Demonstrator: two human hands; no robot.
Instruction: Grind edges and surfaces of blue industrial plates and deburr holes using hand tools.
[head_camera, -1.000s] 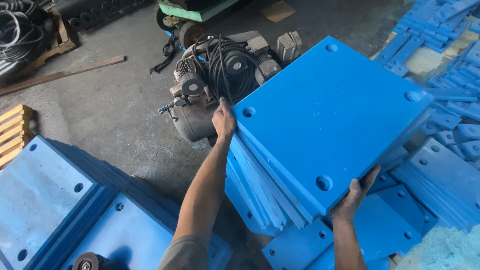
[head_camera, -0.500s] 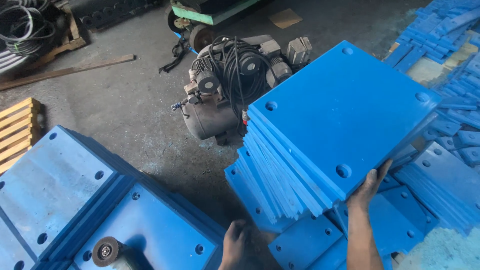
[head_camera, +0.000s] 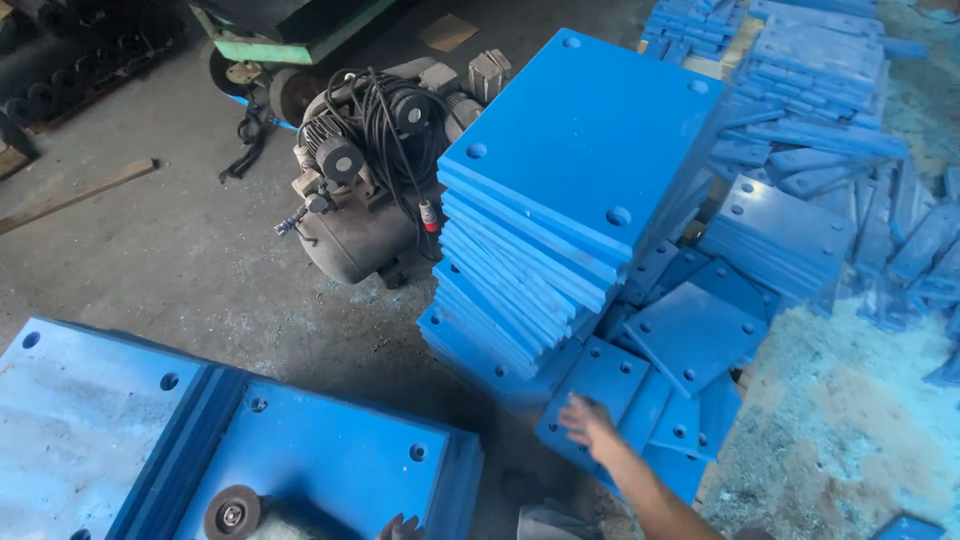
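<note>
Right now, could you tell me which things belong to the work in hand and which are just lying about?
In hand:
right hand, open
small blue plates
tall stack of blue plates
left hand, fingers only

Lying about:
air compressor
grinding disc
wooden plank
green cart

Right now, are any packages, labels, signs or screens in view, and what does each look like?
None can be made out.
Flat tan cardboard piece: on the grey floor at the top, beside the green cart; rectangular, unmarked as far as can be seen.
The stacked blue drilled plastic plates show no labels.
</note>
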